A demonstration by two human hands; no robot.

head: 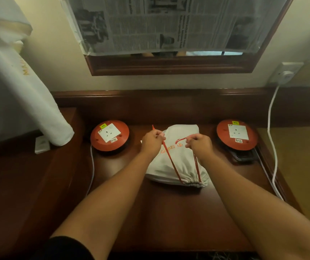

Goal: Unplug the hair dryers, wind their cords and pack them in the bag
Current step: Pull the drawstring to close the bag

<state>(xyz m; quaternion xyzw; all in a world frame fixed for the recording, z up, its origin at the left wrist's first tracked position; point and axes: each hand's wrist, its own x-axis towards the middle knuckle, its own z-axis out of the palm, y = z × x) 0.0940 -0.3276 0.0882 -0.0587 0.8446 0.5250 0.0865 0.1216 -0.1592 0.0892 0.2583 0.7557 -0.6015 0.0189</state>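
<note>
Left socket reel (pixel 109 135), white sticker: "5 METERS". Right socket reel (pixel 237 134), same sticker wording. Hanging white cloth (pixel 19 87), gold letters "MA…", rest hidden. Bag (pixel 176 158) print, newspaper (pixel 169 23) text: illegible.

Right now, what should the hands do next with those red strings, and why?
Probably cross the two ends and tie a knot. The bag lies bulging on the desk, its mouth already gathered shut nearest the person. The left hand and right hand each pinch a red drawstring end, pulled away from the mouth. No hair dryers show outside, so they seem packed.
</note>
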